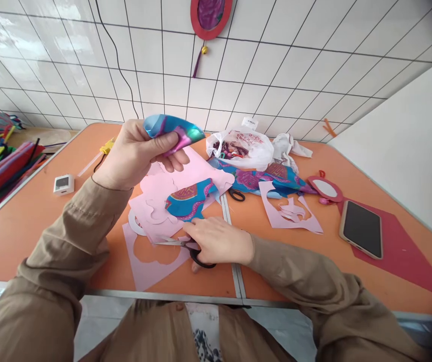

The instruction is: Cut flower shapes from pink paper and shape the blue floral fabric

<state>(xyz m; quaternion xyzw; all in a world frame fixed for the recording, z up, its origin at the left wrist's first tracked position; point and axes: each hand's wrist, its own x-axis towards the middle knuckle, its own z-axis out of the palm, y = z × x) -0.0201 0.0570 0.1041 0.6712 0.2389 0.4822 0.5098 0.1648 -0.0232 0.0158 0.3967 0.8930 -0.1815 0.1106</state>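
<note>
My left hand (144,151), raised over the table, pinches a curved, shiny blue-and-pink piece of fabric (174,133) between thumb and fingers. Low over the front of the table, my right hand (223,241) is closed round the black handles of a pair of scissors (204,260). The scissor blades point left, across cut pink paper (155,269). Just beyond that hand lies a patterned blue fabric piece (189,201) on several pink paper cutouts (148,193). The fingers of my right hand are partly hidden behind its back.
At the back, a white plastic bag (246,148) holds small trinkets beside patterned blue cloth (253,178). A second black scissor handle (236,195) shows there. Rightward are a cut pink sheet (276,213), a small red-framed oval (325,188), a phone (362,229) and red paper (408,256). A white device (64,184) stands left.
</note>
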